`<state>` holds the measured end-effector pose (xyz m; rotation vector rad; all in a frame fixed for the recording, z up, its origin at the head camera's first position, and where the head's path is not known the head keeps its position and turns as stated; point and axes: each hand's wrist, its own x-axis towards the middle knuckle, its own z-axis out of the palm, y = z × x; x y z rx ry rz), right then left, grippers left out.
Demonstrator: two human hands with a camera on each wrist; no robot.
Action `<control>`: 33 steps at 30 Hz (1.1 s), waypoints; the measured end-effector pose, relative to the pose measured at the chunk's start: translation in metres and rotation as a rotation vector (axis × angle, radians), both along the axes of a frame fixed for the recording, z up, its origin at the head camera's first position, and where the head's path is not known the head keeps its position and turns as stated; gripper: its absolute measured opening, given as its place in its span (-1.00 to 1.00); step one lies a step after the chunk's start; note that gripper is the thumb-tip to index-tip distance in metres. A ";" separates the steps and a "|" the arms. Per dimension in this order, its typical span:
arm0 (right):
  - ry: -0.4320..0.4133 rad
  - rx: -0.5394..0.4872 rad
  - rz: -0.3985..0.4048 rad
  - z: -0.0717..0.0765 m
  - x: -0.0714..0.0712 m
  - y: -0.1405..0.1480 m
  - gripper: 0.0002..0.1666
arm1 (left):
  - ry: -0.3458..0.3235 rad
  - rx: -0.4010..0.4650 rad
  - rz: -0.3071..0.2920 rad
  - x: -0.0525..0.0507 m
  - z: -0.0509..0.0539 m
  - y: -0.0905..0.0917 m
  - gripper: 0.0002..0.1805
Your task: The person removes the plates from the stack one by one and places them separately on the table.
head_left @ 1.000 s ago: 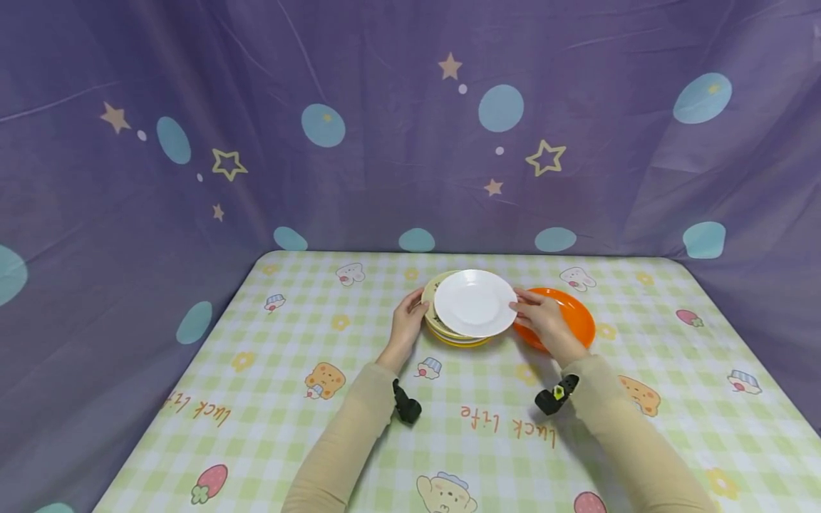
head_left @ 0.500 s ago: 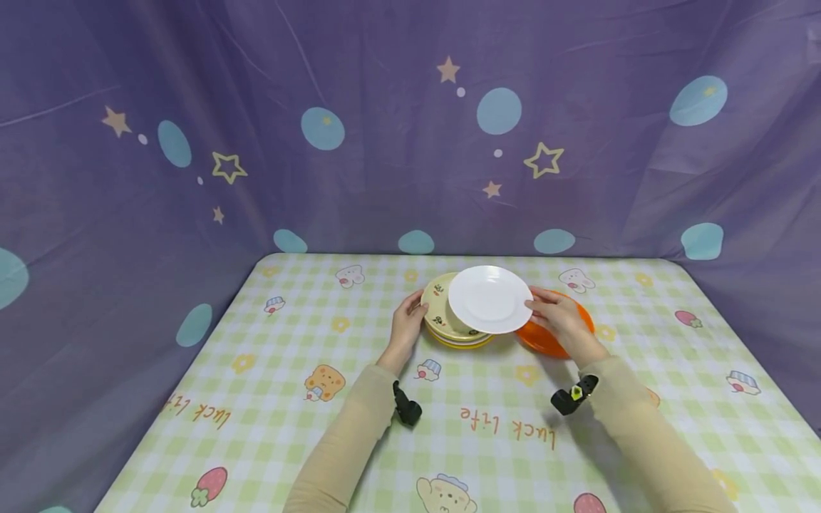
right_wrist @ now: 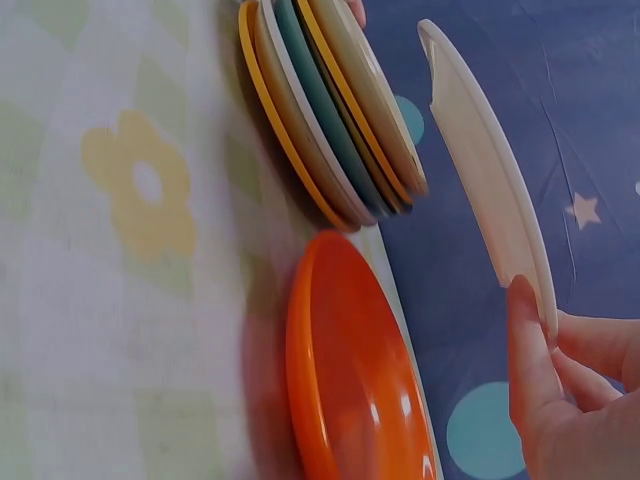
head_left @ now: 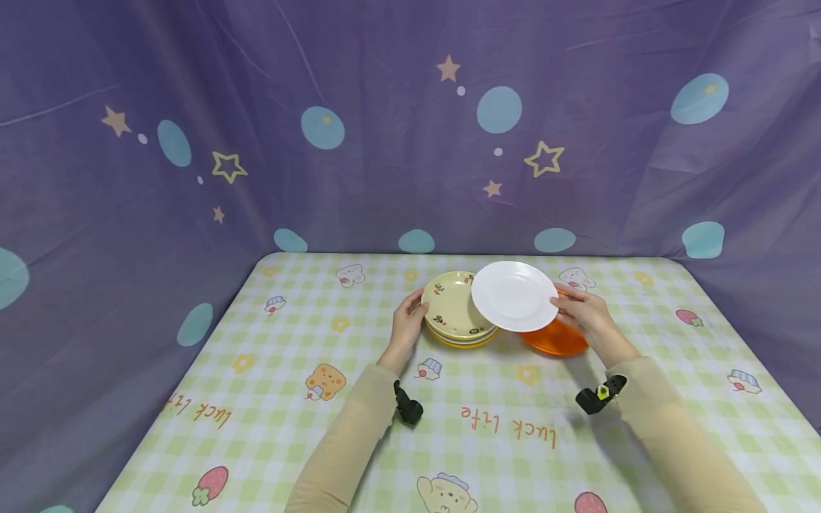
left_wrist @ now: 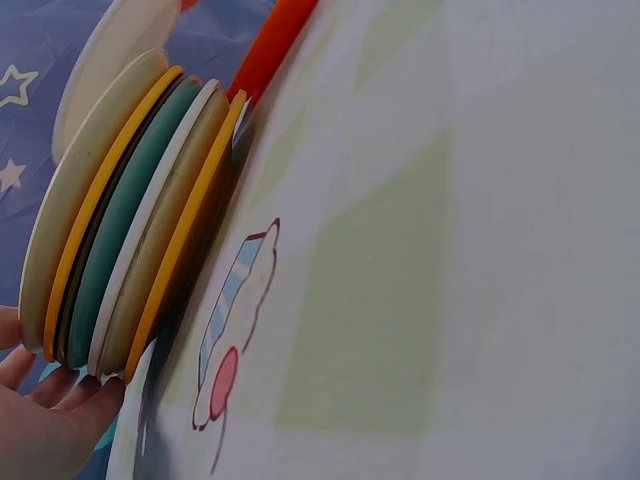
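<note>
My right hand (head_left: 586, 315) pinches the right rim of a white plate (head_left: 515, 296), thumb on one face and fingers on the other in the right wrist view. The plate is raised and tilted, apart from the stack of plates (head_left: 452, 306) to its left. On top of that stack lies a cream plate (head_left: 449, 311) with small printed motifs. Yellow, teal, white and tan rims (left_wrist: 150, 230) show below it in the left wrist view. My left hand (head_left: 405, 328) holds the stack's left side, fingertips against the rims. An orange plate (head_left: 556, 340) lies right of the stack, partly hidden under the white plate.
A checked tablecloth (head_left: 487, 456) with printed cartoons and letters covers the table. Behind and beside it hangs a purple curtain (head_left: 398, 185) with stars and blue ovals. Black wrist cameras (head_left: 408, 405) sit on both sleeves.
The right hand has moved the white plate rightward off the stack, uncovering more of the cream plate and passing partly over the orange plate. The left hand has stayed at the stack.
</note>
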<state>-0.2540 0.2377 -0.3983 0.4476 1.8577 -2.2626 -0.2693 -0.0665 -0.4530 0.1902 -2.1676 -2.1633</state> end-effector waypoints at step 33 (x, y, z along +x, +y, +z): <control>0.075 -0.113 0.042 -0.013 0.020 0.106 -0.61 | -0.011 -0.023 0.007 0.000 -0.001 -0.001 -0.56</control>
